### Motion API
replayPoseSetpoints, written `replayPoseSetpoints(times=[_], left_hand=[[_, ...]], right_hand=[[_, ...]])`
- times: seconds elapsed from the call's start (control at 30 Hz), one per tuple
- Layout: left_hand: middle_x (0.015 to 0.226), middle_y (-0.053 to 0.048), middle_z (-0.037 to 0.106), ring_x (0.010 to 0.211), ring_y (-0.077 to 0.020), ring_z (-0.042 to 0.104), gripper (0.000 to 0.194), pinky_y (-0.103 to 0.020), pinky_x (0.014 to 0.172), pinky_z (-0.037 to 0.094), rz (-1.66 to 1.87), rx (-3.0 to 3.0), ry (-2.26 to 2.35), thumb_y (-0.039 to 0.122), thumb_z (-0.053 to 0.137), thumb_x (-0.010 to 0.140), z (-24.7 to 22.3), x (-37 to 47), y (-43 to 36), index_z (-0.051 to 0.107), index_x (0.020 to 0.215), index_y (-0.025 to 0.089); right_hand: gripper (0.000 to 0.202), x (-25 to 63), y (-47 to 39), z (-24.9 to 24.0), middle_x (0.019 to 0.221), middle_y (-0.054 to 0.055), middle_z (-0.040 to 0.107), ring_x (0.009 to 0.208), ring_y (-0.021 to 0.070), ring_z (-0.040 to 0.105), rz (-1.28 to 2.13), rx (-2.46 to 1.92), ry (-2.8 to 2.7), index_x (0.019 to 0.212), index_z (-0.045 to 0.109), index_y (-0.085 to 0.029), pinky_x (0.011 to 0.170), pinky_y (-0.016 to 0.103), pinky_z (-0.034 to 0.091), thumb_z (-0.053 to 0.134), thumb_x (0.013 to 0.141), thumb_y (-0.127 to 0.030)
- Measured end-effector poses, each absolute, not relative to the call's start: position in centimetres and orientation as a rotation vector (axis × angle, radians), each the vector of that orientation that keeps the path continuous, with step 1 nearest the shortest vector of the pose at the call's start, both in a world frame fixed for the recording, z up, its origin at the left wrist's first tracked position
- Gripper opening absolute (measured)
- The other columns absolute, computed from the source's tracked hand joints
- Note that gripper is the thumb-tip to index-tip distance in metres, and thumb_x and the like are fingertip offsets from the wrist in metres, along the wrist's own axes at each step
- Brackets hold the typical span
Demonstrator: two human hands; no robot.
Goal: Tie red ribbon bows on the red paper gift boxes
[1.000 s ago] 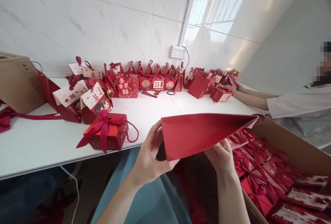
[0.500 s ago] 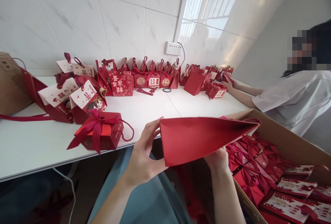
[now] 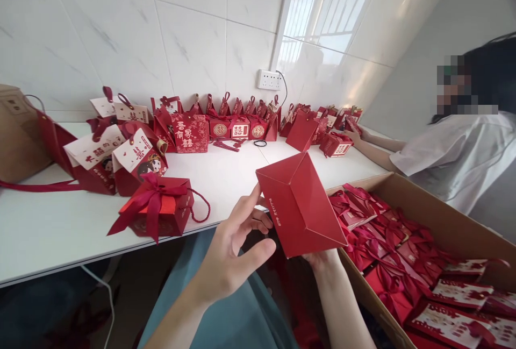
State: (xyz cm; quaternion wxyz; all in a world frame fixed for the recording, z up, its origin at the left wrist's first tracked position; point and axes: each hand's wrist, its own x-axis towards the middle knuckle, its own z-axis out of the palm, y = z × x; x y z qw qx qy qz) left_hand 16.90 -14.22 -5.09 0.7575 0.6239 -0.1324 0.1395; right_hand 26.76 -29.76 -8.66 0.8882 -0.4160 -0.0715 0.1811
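Red box (image 3: 300, 209): held up off the white table (image 3: 44, 230), tilted, its folded base facing the wearer (tiny pale print along one edge).
Right hand (image 3: 319, 258): clamped on that box from behind, fingers out of my sight.
Left hand (image 3: 229, 252): thumb and fingers spread apart, beside the box's left edge.
Carton (image 3: 447, 230): to the right, packed with ribboned boxes (image 3: 397, 287).
Far end: a co-worker's sleeve (image 3: 419, 142), arms over the table.
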Motion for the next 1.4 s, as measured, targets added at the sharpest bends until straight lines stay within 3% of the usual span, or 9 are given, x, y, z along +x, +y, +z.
replayPoseSetpoints(times=[0.2, 0.33, 0.43, 0.57, 0.67, 0.83, 1.07, 1.2, 1.4], left_hand=[[0.109, -0.002, 0.053, 0.094, -0.0132, 0.052, 0.054, -0.026, 0.085, 0.046, 0.337, 1.344, -0.279, 0.027, 0.058, 0.086, -5.2, 16.4, -14.1, 0.039, 0.135, 0.04], [0.119, -0.003, 0.053, 0.1, -0.016, 0.053, 0.056, -0.027, 0.085, 0.046, 0.328, 1.311, -0.263, 0.031, 0.061, 0.084, -4.9, 16.3, -13.8, 0.039, 0.136, 0.037], [0.125, -0.005, 0.053, 0.104, -0.0206, 0.054, 0.057, -0.029, 0.083, 0.048, 0.282, 1.21, -0.169, 0.045, 0.062, 0.08, -4.9, 16.7, -13.5, 0.045, 0.133, 0.032], [0.114, -0.007, 0.062, 0.101, -0.024, 0.059, 0.053, -0.031, 0.079, 0.052, 0.127, 1.001, -0.007, 0.058, 0.057, 0.078, -5.5, 17.5, -13.1, 0.059, 0.118, 0.023], [0.104, -0.006, 0.066, 0.095, -0.0226, 0.062, 0.048, -0.032, 0.078, 0.054, 0.003, 0.859, 0.119, 0.056, 0.058, 0.077, -5.8, 17.8, -13.2, 0.062, 0.11, 0.022], [0.102, -0.006, 0.066, 0.086, -0.0189, 0.064, 0.04, -0.027, 0.067, 0.056, -0.164, 0.713, 0.188, 0.051, 0.05, 0.083, -5.4, 18.1, -13.3, 0.062, 0.107, 0.021], [0.099, -0.006, 0.065, 0.095, -0.0234, 0.06, 0.037, -0.036, 0.083, 0.052, 0.038, 0.986, 0.042, 0.033, 0.062, 0.072, -6.1, 17.9, -13.9, 0.059, 0.107, 0.02], [0.102, -0.005, 0.062, 0.096, -0.02, 0.059, 0.057, -0.033, 0.089, 0.048, 0.375, 1.293, 0.05, 0.021, 0.069, 0.067, -6.3, 17.7, -14.7, 0.048, 0.12, 0.021], [0.133, -0.009, 0.046, 0.112, -0.0231, 0.053, 0.079, -0.03, 0.087, 0.05, 0.347, 1.443, -0.037, 0.025, 0.073, 0.069, -6.1, 17.5, -14.6, 0.033, 0.136, 0.03]], right_hand=[[0.02, 25.1, -29.4, -8.6, 0.07, -0.004, 0.072, 0.047, 0.0103, 0.062, 0.425, -0.796, -0.152, 0.087, 0.071, -0.027, 0.034, 0.014, 0.048, 0.074, 0.071, -0.038], [0.027, 25.4, -28.9, -8.6, 0.074, -0.001, 0.072, 0.057, 0.0134, 0.066, 0.354, -0.857, -0.068, 0.086, 0.07, -0.023, 0.042, 0.018, 0.053, 0.075, 0.068, -0.043], [0.041, 26.0, -28.6, -8.4, 0.072, 0.0, 0.071, 0.063, 0.0156, 0.066, 0.109, -0.956, 0.004, 0.084, 0.068, -0.02, 0.045, 0.021, 0.054, 0.071, 0.065, -0.056], [0.047, 25.7, -29.4, -7.0, 0.04, -0.004, 0.049, 0.04, 0.0115, 0.052, -0.381, -1.32, -0.065, 0.053, 0.055, -0.018, 0.032, 0.018, 0.039, 0.064, 0.069, -0.061], [0.056, 24.7, -29.9, -4.7, 0.029, -0.005, 0.035, 0.027, 0.009, 0.037, -0.467, -1.653, -0.173, 0.039, 0.044, -0.02, 0.028, 0.021, 0.032, 0.057, 0.077, -0.058], [0.054, 24.6, -29.5, -1.1, 0.028, -0.002, 0.042, 0.024, 0.0107, 0.039, -0.416, -1.806, -0.26, 0.04, 0.05, -0.019, 0.03, 0.023, 0.035, 0.057, 0.078, -0.057], [0.038, 26.9, -31.2, -3.1, 0.049, -0.002, 0.055, 0.044, 0.0108, 0.05, -0.553, -1.709, -0.374, 0.059, 0.056, -0.017, 0.039, 0.02, 0.04, 0.061, 0.078, -0.05], [0.028, 27.9, -32.9, -6.0, 0.062, -0.003, 0.059, 0.05, 0.0109, 0.052, -0.302, -1.432, -0.421, 0.079, 0.065, -0.02, 0.043, 0.02, 0.044, 0.064, 0.077, -0.048], [0.02, 28.0, -33.0, -7.8, 0.069, -0.001, 0.067, 0.06, 0.0151, 0.063, -0.252, -1.18, -0.329, 0.074, 0.067, -0.023, 0.057, 0.026, 0.055, 0.079, 0.061, -0.032]])
